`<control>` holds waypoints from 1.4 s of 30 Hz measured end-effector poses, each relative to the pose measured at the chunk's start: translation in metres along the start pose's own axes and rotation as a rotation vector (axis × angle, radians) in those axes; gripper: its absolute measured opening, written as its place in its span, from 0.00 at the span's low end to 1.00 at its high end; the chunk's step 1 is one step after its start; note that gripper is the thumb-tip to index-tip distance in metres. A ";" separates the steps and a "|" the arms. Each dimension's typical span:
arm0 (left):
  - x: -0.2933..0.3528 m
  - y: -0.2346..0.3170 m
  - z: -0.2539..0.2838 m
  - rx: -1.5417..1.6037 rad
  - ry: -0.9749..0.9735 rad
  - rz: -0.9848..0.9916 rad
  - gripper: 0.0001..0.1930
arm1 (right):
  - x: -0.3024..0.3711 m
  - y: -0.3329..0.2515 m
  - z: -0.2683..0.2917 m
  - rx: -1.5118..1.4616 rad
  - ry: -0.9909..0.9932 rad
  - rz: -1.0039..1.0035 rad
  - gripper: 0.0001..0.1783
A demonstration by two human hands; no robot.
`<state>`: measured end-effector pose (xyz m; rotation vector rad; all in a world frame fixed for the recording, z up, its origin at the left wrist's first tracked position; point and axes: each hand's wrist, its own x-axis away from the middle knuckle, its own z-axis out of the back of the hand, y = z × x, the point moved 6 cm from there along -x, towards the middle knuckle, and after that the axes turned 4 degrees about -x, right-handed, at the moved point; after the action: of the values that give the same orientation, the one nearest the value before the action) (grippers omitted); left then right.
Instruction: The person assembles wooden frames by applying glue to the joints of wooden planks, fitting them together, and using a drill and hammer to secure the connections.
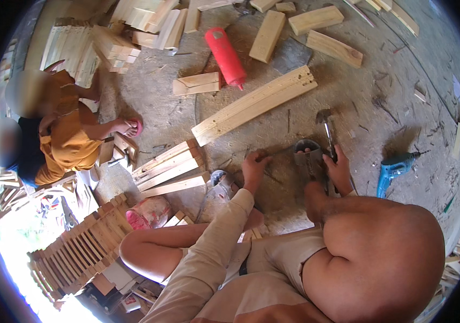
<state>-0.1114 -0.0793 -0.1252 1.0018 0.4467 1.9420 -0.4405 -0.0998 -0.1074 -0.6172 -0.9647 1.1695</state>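
My right hand (339, 171) is closed around a hammer (327, 129), whose metal head points away from me, just right of my sandalled foot (309, 156). My left hand (253, 171) hovers low over the floor, fingertips pinched together. Whatever they hold, if anything, is too small to make out. A dark strip (283, 151) runs from near those fingertips toward the sandal. My other sandalled foot (222, 182) lies left of the left hand. Beyond both hands, a long wooden beam (254, 105) with small holes rests diagonally on the floor.
A blue power drill (393, 171) lies right of my knee. A red bottle (224, 56) and several wood blocks (316, 20) lie farther off. Wood strips (168, 169) and a stacked wood pile (79, 245) are at left. Two people (60, 124) sit at far left.
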 end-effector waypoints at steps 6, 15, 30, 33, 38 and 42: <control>-0.002 0.000 0.028 0.194 -0.015 0.096 0.15 | 0.000 -0.014 0.000 -0.043 -0.068 -0.172 0.32; -0.045 -0.005 0.129 0.869 0.197 0.098 0.04 | -0.003 -0.010 -0.006 -0.141 -0.099 -0.107 0.30; -0.089 0.024 0.197 0.559 0.509 -0.011 0.10 | -0.003 -0.003 -0.001 0.001 -0.121 -0.158 0.30; -0.091 0.022 0.195 0.496 0.512 -0.017 0.11 | -0.003 -0.019 0.002 -0.042 -0.163 -0.243 0.31; -0.090 0.027 0.191 0.400 0.588 -0.014 0.09 | 0.000 0.012 0.000 0.054 -0.078 -0.091 0.30; -0.084 0.038 0.198 0.217 0.598 -0.062 0.10 | -0.003 -0.025 0.001 -0.035 -0.112 -0.133 0.31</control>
<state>0.0486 -0.1849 -0.0202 0.5053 1.0273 2.1496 -0.4300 -0.1102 -0.0870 -0.5114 -1.1068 1.0793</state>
